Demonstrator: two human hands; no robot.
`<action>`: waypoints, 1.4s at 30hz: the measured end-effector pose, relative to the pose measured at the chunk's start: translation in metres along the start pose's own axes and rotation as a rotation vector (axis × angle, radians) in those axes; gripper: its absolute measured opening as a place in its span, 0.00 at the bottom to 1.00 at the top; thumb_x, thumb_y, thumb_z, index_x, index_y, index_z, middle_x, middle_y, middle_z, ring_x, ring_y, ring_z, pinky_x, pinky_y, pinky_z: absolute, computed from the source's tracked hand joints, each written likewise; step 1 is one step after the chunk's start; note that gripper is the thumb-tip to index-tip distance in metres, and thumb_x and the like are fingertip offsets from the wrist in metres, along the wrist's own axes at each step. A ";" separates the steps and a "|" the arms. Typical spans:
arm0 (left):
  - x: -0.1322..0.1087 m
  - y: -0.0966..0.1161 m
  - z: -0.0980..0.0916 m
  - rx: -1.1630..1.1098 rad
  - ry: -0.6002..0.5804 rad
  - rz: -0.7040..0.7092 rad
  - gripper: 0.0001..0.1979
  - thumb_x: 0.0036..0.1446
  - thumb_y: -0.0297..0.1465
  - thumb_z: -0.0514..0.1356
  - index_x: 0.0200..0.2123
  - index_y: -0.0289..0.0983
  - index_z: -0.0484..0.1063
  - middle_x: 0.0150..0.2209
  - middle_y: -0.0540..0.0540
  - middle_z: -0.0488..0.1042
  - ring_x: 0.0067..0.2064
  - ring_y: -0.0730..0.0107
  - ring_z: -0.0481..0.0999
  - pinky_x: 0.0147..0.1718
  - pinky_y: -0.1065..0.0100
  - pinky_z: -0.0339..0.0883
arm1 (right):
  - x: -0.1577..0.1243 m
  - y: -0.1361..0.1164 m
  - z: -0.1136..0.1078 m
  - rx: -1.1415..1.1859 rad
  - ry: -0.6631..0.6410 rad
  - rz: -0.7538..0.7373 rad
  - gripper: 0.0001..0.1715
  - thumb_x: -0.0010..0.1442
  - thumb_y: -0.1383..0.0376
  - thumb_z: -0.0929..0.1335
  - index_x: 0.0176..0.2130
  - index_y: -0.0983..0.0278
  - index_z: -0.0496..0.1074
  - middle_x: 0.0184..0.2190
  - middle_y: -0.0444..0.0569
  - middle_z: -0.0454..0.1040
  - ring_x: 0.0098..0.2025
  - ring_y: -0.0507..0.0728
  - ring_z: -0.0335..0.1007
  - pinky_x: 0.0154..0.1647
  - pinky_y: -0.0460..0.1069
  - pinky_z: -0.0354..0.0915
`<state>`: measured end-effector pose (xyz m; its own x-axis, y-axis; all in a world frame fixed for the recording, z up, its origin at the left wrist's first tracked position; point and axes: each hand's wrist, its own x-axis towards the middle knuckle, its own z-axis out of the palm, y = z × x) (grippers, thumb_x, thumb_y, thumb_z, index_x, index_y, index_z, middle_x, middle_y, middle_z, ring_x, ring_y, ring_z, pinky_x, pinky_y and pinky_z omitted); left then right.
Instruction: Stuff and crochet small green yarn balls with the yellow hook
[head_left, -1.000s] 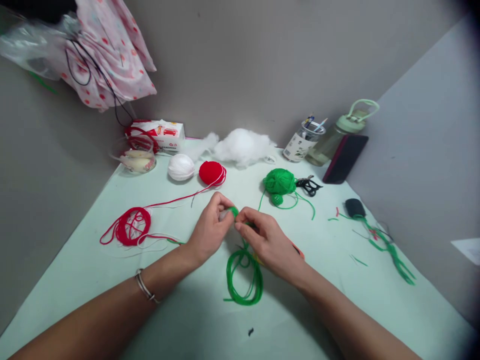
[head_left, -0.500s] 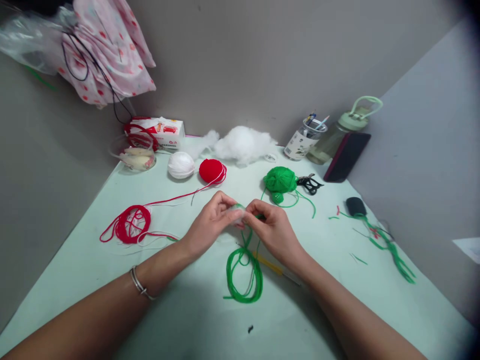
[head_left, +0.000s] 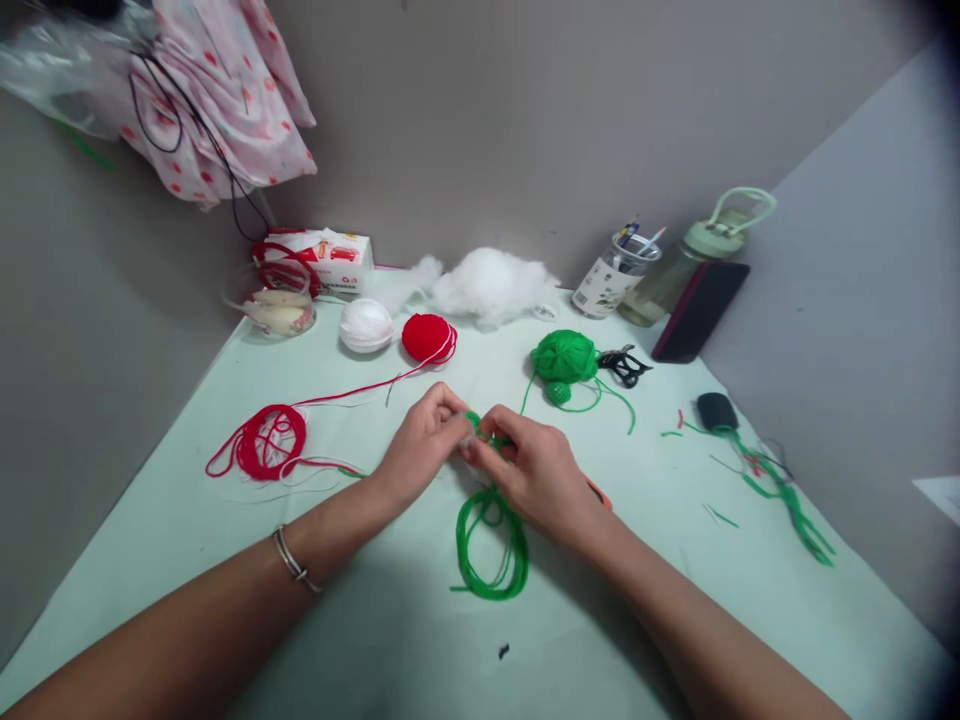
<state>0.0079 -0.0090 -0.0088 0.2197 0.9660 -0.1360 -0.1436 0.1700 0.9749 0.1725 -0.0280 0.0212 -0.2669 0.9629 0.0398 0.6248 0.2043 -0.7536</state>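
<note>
My left hand (head_left: 421, 445) and my right hand (head_left: 534, 472) meet over the middle of the pale green table (head_left: 375, 620). Both pinch a small green yarn piece (head_left: 474, 424) between their fingertips. A loop of green yarn (head_left: 489, 545) trails from it and lies on the table just below the hands. An orange tip (head_left: 600, 493) shows behind my right hand; I cannot tell if the hand holds it. A silver bracelet (head_left: 294, 565) circles my left wrist.
A red yarn tangle (head_left: 266, 440) lies left, with a strand running to a red ball (head_left: 427, 336) beside a white ball (head_left: 365, 325). White stuffing (head_left: 491, 282), a green yarn ball (head_left: 564, 356), black scissors (head_left: 622, 366), a pen jar (head_left: 616, 277), a bottle (head_left: 694, 255) and green scraps (head_left: 780, 495) lie behind and right.
My hands stay pinched together on the green piece with small finger shifts. The orange tip, hidden half a second ago, shows again behind my right hand. The camera tilted slightly.
</note>
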 end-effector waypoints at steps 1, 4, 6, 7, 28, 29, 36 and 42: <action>0.000 -0.001 0.000 -0.018 -0.015 -0.007 0.08 0.57 0.30 0.64 0.36 0.39 0.65 0.25 0.56 0.74 0.28 0.71 0.77 0.33 0.68 0.69 | 0.001 0.003 0.000 -0.014 0.020 0.005 0.14 0.63 0.63 0.69 0.27 0.60 0.63 0.22 0.39 0.65 0.25 0.51 0.54 0.30 0.48 0.51; -0.001 -0.001 -0.001 -0.062 -0.071 -0.010 0.12 0.60 0.36 0.66 0.39 0.39 0.66 0.30 0.53 0.77 0.35 0.69 0.81 0.41 0.65 0.73 | 0.006 0.010 -0.002 0.068 0.043 0.064 0.13 0.62 0.63 0.68 0.26 0.60 0.66 0.23 0.40 0.70 0.26 0.51 0.58 0.31 0.48 0.54; -0.001 0.000 -0.002 -0.074 -0.109 -0.004 0.16 0.59 0.39 0.68 0.41 0.39 0.66 0.33 0.52 0.77 0.37 0.68 0.82 0.44 0.64 0.73 | 0.009 0.014 -0.005 0.158 0.044 0.096 0.13 0.62 0.62 0.69 0.26 0.61 0.70 0.24 0.42 0.73 0.27 0.51 0.61 0.31 0.48 0.56; -0.001 0.001 -0.003 -0.075 -0.122 -0.002 0.17 0.58 0.39 0.70 0.41 0.39 0.66 0.33 0.52 0.78 0.38 0.67 0.83 0.44 0.64 0.73 | 0.010 0.014 -0.007 0.202 0.036 0.102 0.13 0.62 0.62 0.69 0.26 0.62 0.71 0.24 0.42 0.73 0.27 0.52 0.62 0.31 0.48 0.56; -0.003 0.002 0.002 0.015 -0.039 0.115 0.16 0.52 0.28 0.69 0.41 0.40 0.66 0.35 0.53 0.71 0.36 0.69 0.77 0.38 0.66 0.73 | 0.014 0.008 -0.008 0.432 0.014 0.144 0.18 0.60 0.55 0.71 0.24 0.63 0.71 0.21 0.41 0.68 0.26 0.50 0.57 0.29 0.48 0.54; -0.002 0.003 0.000 -0.029 -0.079 0.080 0.17 0.53 0.31 0.70 0.42 0.40 0.67 0.36 0.52 0.73 0.38 0.68 0.79 0.41 0.64 0.74 | 0.016 0.010 -0.009 0.419 0.033 0.143 0.19 0.59 0.54 0.72 0.24 0.62 0.70 0.20 0.41 0.68 0.25 0.50 0.57 0.29 0.48 0.55; 0.003 -0.002 -0.009 -0.198 -0.159 -0.050 0.17 0.58 0.39 0.72 0.41 0.39 0.68 0.37 0.51 0.78 0.36 0.69 0.82 0.44 0.62 0.75 | 0.018 0.012 -0.013 0.321 -0.009 0.104 0.23 0.58 0.50 0.74 0.23 0.62 0.70 0.21 0.43 0.72 0.24 0.50 0.57 0.27 0.47 0.53; 0.009 -0.005 -0.009 -0.053 -0.061 0.066 0.15 0.53 0.33 0.71 0.37 0.39 0.67 0.31 0.54 0.75 0.30 0.70 0.80 0.36 0.66 0.74 | 0.009 0.005 -0.014 0.292 -0.131 0.054 0.13 0.67 0.58 0.67 0.33 0.62 0.73 0.26 0.42 0.73 0.27 0.52 0.61 0.29 0.48 0.55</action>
<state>0.0018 0.0003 -0.0161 0.2658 0.9622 -0.0589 -0.2100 0.1175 0.9706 0.1835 -0.0164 0.0274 -0.3437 0.9360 -0.0758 0.4086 0.0764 -0.9095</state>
